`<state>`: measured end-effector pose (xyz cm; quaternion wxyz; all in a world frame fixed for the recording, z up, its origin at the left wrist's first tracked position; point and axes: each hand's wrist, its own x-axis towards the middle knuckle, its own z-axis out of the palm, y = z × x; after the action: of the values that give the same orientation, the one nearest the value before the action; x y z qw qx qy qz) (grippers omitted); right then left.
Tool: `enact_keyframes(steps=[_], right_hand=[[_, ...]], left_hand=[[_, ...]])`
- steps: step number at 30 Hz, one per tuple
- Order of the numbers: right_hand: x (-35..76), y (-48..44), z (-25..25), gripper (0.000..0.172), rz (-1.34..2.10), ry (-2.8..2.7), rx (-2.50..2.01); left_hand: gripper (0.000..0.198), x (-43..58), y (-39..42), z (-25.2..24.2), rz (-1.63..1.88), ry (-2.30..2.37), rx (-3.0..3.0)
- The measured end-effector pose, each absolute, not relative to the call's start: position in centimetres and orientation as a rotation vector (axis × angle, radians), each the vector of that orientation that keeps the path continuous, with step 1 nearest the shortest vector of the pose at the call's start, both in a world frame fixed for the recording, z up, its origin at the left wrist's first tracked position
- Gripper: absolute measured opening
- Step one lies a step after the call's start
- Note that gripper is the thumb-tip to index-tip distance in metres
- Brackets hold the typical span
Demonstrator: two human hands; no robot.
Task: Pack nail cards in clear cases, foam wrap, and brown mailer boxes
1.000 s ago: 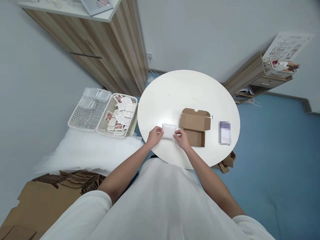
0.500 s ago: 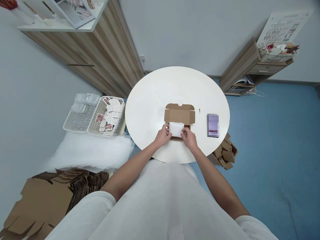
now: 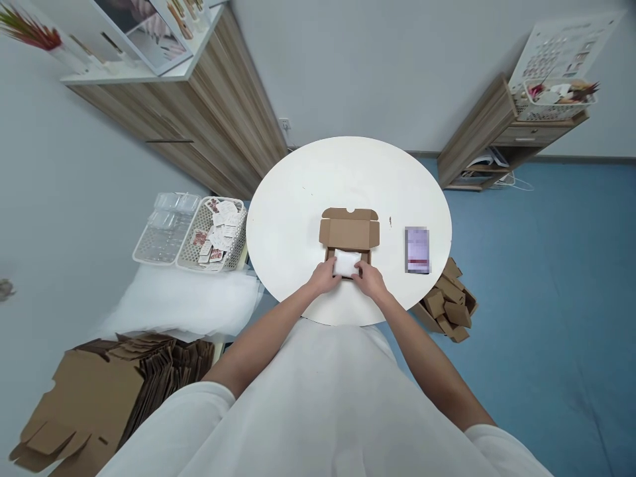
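Observation:
A white wrapped packet (image 3: 346,263) lies inside an open brown cardboard box (image 3: 349,233) whose lid stands back from the tray. My left hand (image 3: 324,276) is at the packet's left edge, fingers closed on it and partly inside the box. At the opposite side, my right hand (image 3: 369,278) has its fingers and thumb bent on the packet's right edge. Both hands cover the front corners of the box. What the white wrapping encloses is hidden.
The box rests on a white round table (image 3: 288,199). A phone (image 3: 417,250) with a blurred screen lies to the right. Leftward are a basket of printed cards (image 3: 218,232), clear plastic cases (image 3: 166,222), white sheets (image 3: 183,298) and flat cardboard boxes (image 3: 89,404). Folded boxes (image 3: 450,301) fill a carton at right.
The packet has gone down into the box's tray and looks smaller and more bunched. Both hands moved down with it. The whole view has shifted slightly.

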<state>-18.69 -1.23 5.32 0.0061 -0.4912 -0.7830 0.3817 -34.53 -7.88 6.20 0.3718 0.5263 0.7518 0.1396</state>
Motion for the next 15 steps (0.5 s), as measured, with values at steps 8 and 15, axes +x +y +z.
enact_keyframes(steps=[8,15], right_hand=[[-18.5,-1.3,4.8,0.032,1.118,-2.557,-1.492],[-18.8,-2.2,4.8,0.028,1.032,-2.660,-1.497]], left_hand=[[0.038,-33.9,-7.9,5.8,0.144,1.997,1.473],[0.050,-33.9,-8.6,5.1,0.123,1.993,1.539]])
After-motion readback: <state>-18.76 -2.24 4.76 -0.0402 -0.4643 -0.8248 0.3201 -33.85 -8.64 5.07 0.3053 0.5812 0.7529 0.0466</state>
